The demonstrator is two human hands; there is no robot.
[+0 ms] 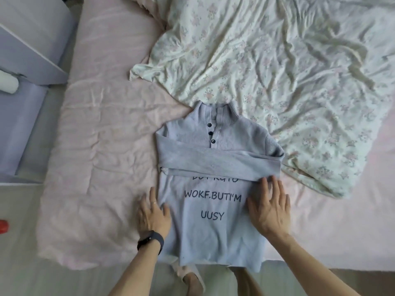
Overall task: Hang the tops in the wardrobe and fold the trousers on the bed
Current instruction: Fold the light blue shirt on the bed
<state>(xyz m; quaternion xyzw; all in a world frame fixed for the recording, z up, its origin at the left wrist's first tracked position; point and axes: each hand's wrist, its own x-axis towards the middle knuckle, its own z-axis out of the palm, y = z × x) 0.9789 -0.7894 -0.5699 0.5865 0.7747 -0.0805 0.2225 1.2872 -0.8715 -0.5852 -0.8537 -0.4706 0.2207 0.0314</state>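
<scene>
Sweater [211, 189] flat on bed [102, 146], collar pointing away, lengthwise

The sweater [213, 242] is pale lavender-grey, with a ribbed collar, three dark navy buttons [210, 133] and dark navy lettering [212, 197] across its front. The sheet [96, 146] beneath it is plain pale pink. The duvet [277, 60] on the far right is cream with a faded pink-and-grey floral print. The wristband [150, 240], near, is black. At the left edge, a small object [3, 226] is red and the furniture [25, 50] pale lilac
</scene>
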